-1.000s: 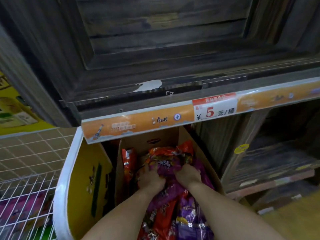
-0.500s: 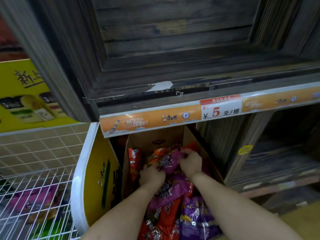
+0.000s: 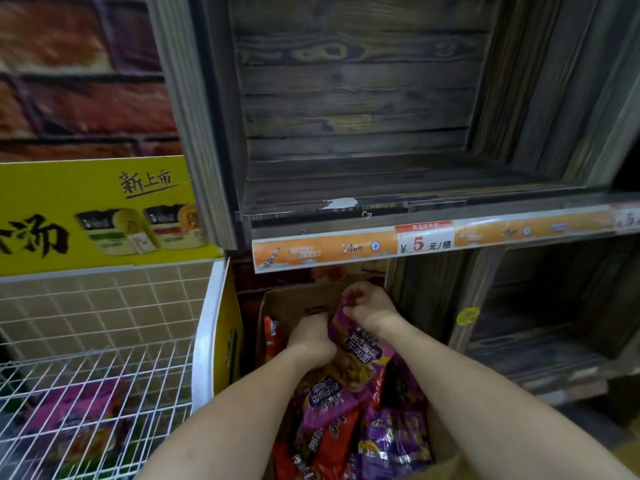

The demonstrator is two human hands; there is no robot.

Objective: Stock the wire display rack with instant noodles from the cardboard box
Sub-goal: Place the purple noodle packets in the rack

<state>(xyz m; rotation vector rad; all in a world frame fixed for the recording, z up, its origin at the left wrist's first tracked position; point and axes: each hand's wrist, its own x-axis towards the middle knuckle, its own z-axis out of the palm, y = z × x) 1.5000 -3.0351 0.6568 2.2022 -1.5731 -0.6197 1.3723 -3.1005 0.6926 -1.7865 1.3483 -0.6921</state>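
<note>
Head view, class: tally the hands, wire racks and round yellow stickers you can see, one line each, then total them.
Hands: 2, left hand and right hand
Wire rack: 1
Round yellow sticker: 1
Total: 4

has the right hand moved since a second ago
Yes. The right hand has risen toward the box's back wall, from low on the pile, lifting a purple noodle pack by its top edge. The left hand holds its side.
</note>
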